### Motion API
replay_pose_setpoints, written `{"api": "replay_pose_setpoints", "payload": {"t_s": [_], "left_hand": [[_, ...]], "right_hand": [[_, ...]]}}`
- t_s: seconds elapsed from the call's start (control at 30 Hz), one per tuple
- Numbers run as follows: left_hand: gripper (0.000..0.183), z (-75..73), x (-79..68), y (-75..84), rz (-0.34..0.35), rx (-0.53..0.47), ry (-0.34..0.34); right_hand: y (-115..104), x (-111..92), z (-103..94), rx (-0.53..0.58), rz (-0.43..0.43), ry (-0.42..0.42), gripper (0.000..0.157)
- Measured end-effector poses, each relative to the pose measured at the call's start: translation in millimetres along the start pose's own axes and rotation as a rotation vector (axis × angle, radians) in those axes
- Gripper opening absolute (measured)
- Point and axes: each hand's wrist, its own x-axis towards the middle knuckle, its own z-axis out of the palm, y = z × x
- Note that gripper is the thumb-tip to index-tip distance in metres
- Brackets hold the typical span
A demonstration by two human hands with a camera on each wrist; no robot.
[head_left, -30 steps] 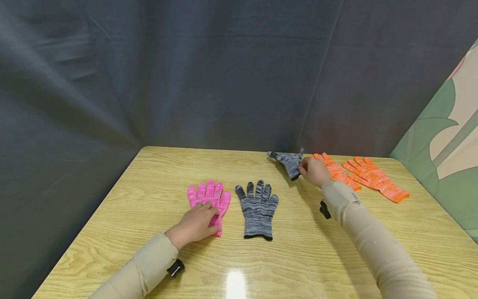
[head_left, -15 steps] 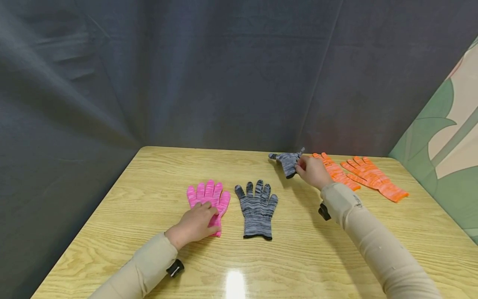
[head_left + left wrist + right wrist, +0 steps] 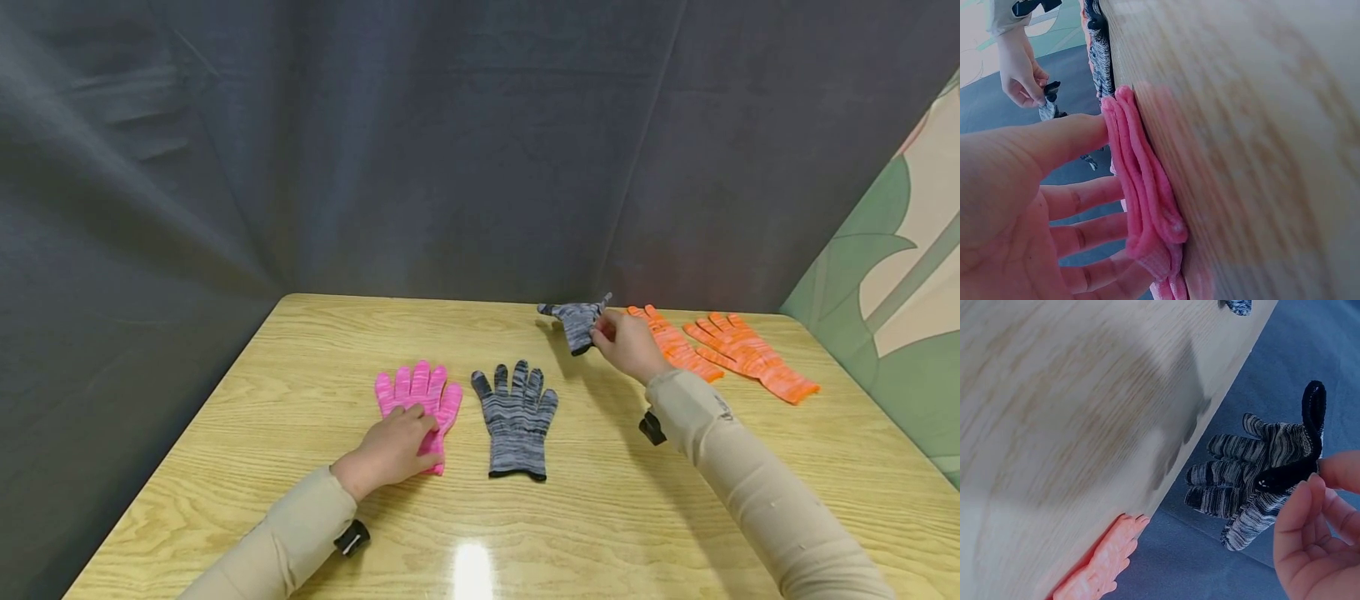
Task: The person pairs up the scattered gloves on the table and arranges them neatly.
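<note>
My left hand rests on a pink knit glove that lies palm-flat at the left of the table, its fingers pointing away. In the left wrist view, relaxed fingers and the thumb touch the layered pink fabric. Toward the table's far edge, my right hand pinches a grey-black knit glove between thumb and fingertips. The right wrist view shows the pinch at its black cuff, with the glove's fingers hanging clear of the tabletop. Another grey-black glove lies flat beside the pink one.
Two orange gloves lie at the far right, one partly behind my right hand. A dark curtain stands behind and left of the wooden table. A leaf-patterned panel stands at the right.
My right hand has shifted slightly left and away with the grey-black glove, whose cuff has risen a little. My left hand stays on the pink glove.
</note>
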Motion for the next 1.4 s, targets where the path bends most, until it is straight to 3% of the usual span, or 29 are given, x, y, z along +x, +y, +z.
{"api": "replay_pose_setpoints", "payload": {"t_s": [0.4, 0.77, 1.4], "left_hand": [[0.033, -0.9, 0.6, -0.8, 0.020, -0.005, 0.006], [0.035, -0.5, 1.1, -1.4, 0.020, 0.000, 0.002], [0.034, 0.9, 1.0, -1.8, 0.021, -0.001, 0.003]], "right_hand": [[-9.7, -5.8, -5.6, 0.022, 0.006, -0.010, 0.009], [-25.4, -14.4, -6.2, 0.033, -0.065, 0.051, 0.008], [-48.4, -34.2, -2.3, 0.083, -0.118, 0.033, 0.005]]}}
